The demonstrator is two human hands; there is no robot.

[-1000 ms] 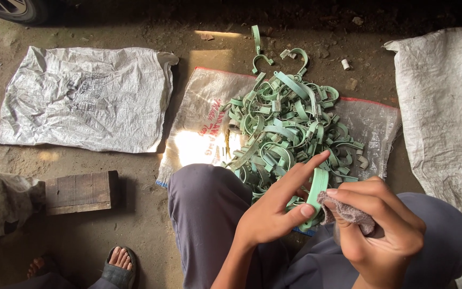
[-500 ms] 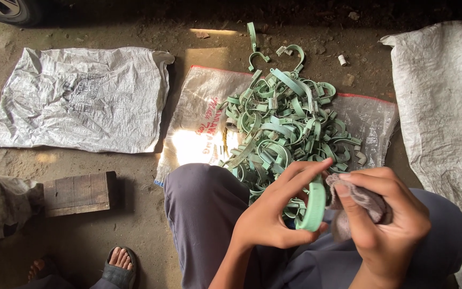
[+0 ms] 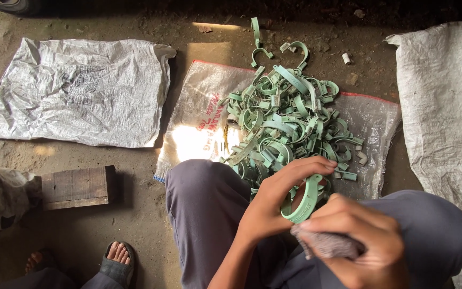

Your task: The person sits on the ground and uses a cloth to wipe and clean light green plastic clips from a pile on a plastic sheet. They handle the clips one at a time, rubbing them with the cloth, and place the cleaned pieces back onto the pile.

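Observation:
My left hand [image 3: 274,200] pinches a curved pale green plastic clip [image 3: 303,200] over my lap. Just to its right, my right hand [image 3: 362,238] is closed on a small grey-brown rag [image 3: 324,246], which presses against the clip's lower end. Beyond my knees, a heap of several similar green clips [image 3: 287,120] lies on a clear plastic sack [image 3: 199,115] spread on the dirt floor. My grey trousers [image 3: 204,208] fill the bottom of the view.
An empty white woven sack [image 3: 81,91] lies flat at the left, another white sack [image 3: 447,112] at the right. A wooden block [image 3: 78,187] sits at lower left, next to another person's sandalled foot [image 3: 116,254]. A few loose clips [image 3: 258,37] lie past the heap.
My left hand has turned the green clip and drawn it a little lower. My right hand with the rag has slid down and under the clip's end.

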